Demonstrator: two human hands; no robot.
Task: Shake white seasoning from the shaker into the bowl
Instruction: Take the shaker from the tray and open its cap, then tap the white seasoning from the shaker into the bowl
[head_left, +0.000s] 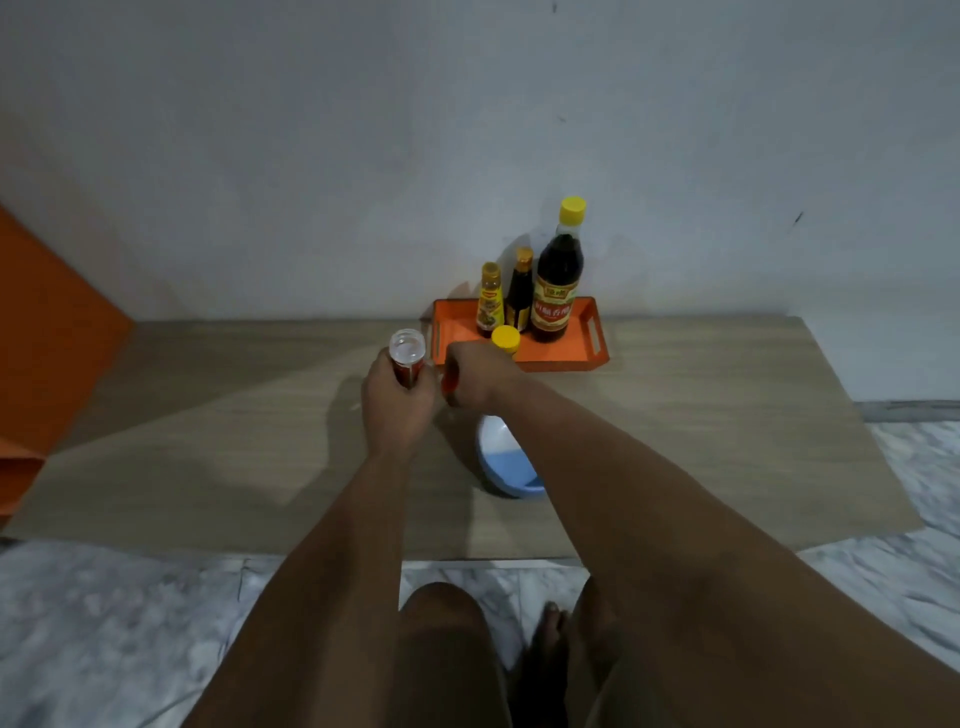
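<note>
My left hand (397, 402) grips a small shaker (408, 356) with a red label, held upright above the low wooden table (208, 467); its top is uncovered and shows a clear, pale opening. My right hand (470, 376) is closed around a small red-orange piece, apparently the shaker's cap (450, 382), just right of the shaker. A pale blue bowl (501, 454) sits on the table below my right forearm, which hides part of it. What lies inside the bowl is hard to tell.
An orange tray (582, 343) stands at the table's back edge against the wall, holding three sauce bottles and a yellow-capped jar (505, 339). An orange panel (47, 338) stands at the far left. Marble floor and my knees lie below the table's front edge.
</note>
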